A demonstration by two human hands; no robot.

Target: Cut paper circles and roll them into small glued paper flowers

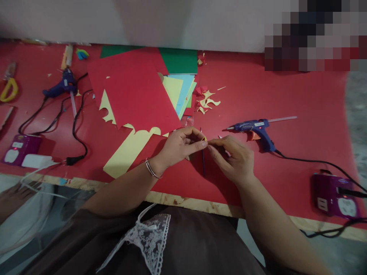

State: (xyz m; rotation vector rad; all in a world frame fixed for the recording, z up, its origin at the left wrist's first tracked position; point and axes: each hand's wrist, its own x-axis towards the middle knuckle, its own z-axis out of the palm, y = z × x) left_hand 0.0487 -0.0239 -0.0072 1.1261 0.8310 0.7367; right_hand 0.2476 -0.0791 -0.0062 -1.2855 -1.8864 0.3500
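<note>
My left hand [185,145] is closed in a pinch on a small yellow piece [204,139] that shows at its fingertips. Fingertip to fingertip with it, my right hand [233,156] is pinched too, and whatever it grips is too small to make out. A thin dark stick [203,162] lies on the red table below the hands, running toward me. To the right of my right hand rests a blue glue gun [255,128] with a clear glue stick in its back. Left of my hands, a cut yellow sheet [126,154] lies partly under a large red sheet [137,91].
Paper scraps [207,101] lie beyond my hands, beside stacked coloured papers [179,89]. Purple power boxes [334,196] with cables sit at both sides. A second glue gun [64,84] and yellow-handled scissors [9,89] are at left. Another person's hand [17,196] shows at lower left.
</note>
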